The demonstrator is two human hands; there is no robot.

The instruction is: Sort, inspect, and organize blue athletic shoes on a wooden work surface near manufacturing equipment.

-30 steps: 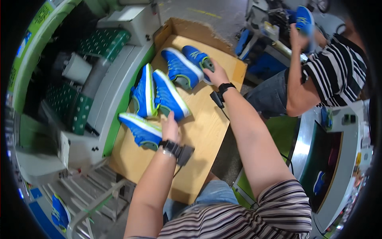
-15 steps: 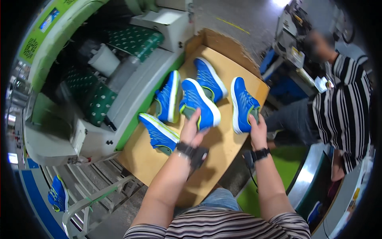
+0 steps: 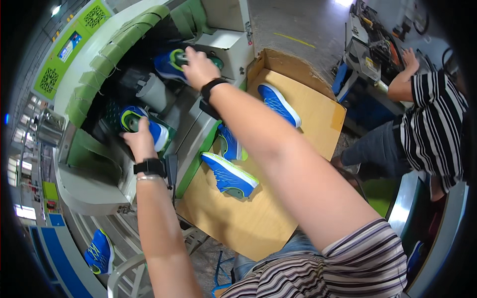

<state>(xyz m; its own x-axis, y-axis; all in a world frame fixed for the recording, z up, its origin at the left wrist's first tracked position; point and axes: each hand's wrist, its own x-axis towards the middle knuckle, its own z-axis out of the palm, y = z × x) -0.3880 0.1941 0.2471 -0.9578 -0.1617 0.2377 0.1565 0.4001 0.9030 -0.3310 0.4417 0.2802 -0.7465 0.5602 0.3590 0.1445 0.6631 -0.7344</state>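
Note:
Two blue sneakers are inside the opening of the white and green machine (image 3: 181, 116), both upright with the collar up. My left hand (image 3: 138, 140) is closed on the heel end of the nearer blue sneaker (image 3: 158, 133). Farther along the opening, my right hand (image 3: 201, 69) grips the other blue sneaker (image 3: 166, 65), fingers at its collar. A white cup-shaped part (image 3: 153, 92) stands between the two. Three more blue sneakers lie on the wooden tabletop (image 3: 238, 218): a far sneaker (image 3: 279, 103), a partly covered sneaker (image 3: 228, 143) by the machine edge, and a tilted sneaker (image 3: 228, 175).
A cardboard edge (image 3: 300, 69) stands along the table's far end. Lower left, another sneaker (image 3: 99, 252) sits on a grey metal rack (image 3: 126, 270). A person in a striped shirt (image 3: 432, 119) is at the right, beside equipment (image 3: 360, 64).
Both hands have moved left from the table into the machine, carrying one sneaker each. The view has shifted left. The other person has raised a hand.

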